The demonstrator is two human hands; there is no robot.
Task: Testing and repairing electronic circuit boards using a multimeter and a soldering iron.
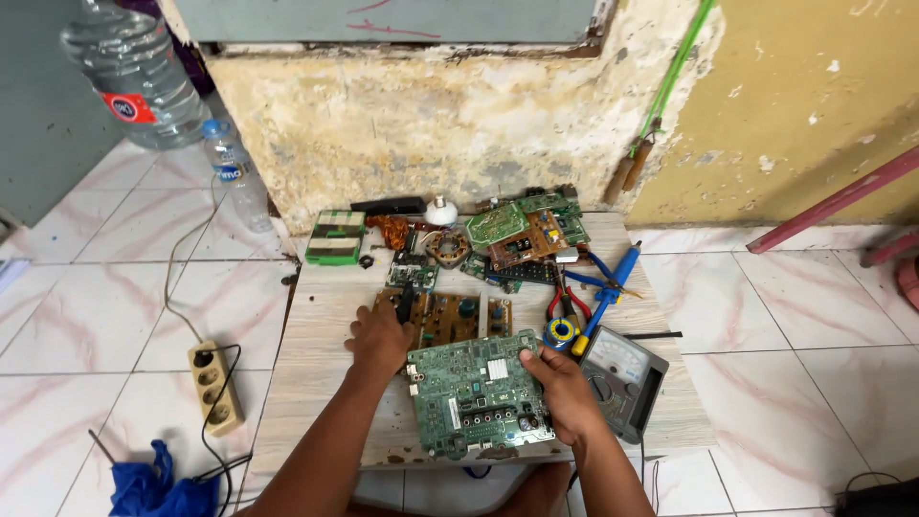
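Centrally, a large green circuit board (479, 393) is seen lying flat on a low wooden table (316, 345), close to the near edge. Its outline is roughly square, slightly longer from the far edge to the near edge, and it is turned a little so that the long axis leans from the near right toward the far left. The edge carrying a row of dark connectors is pointed toward the person, and a small white label is shown near the middle of the upper face.

The right hand (563, 388) is laid on the board's right edge, the thumb pressed on the upper face and the other fingers curled around the side, so the board is gripped lightly there. The left hand (380, 337) is placed just beyond the board's far left corner, its fingers closed around a dark, slim tool (405, 303) that is pointed away from the person, over a brown circuit board (450, 319).

Just right of the green board an analogue multimeter (624, 381) is set, tilted. A spool of solder (560, 333), red-handled pliers (567, 304) and a blue soldering iron (613, 283) are found beyond it. A power strip (216, 385) is seen on the tiled floor to the left.
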